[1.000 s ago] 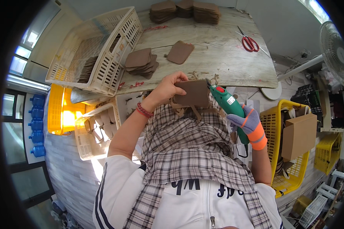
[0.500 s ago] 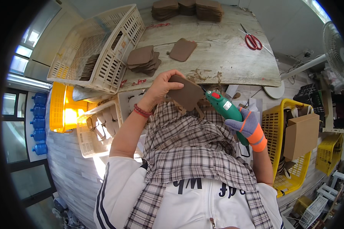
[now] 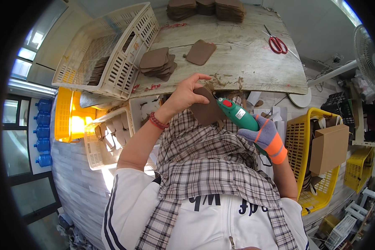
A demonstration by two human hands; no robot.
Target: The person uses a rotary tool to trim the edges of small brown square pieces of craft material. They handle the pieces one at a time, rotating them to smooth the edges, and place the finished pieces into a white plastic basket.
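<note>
My bare left hand (image 3: 182, 96) pinches a flat brown pad (image 3: 205, 110) with rounded corners, the thumb on its upper face and the index finger stretched out past its far edge. It is held over my lap, just off the near edge of the worktable (image 3: 254, 58). In my right hand (image 3: 267, 136), which wears a grey and orange glove, is a green electric cutter (image 3: 242, 118) with a red button. The cutter's tip meets the pad's right edge; its blade is too small to make out. A single brown pad (image 3: 201, 53) and a pile of pads (image 3: 155, 59) lie beyond my left hand.
A white plastic crate (image 3: 125, 54) with pads inside stands at the table's left. Red-handled scissors (image 3: 278, 45) lie at the far right, and stacked pads (image 3: 229, 11) at the back. Brown scraps (image 3: 223, 79) litter the near edge. A yellow basket (image 3: 296, 143) stands to my right.
My left hand has turned the pad and shifted slightly right, its index finger now extended. The cutter has moved a little left, its tip further along the pad's edge.
</note>
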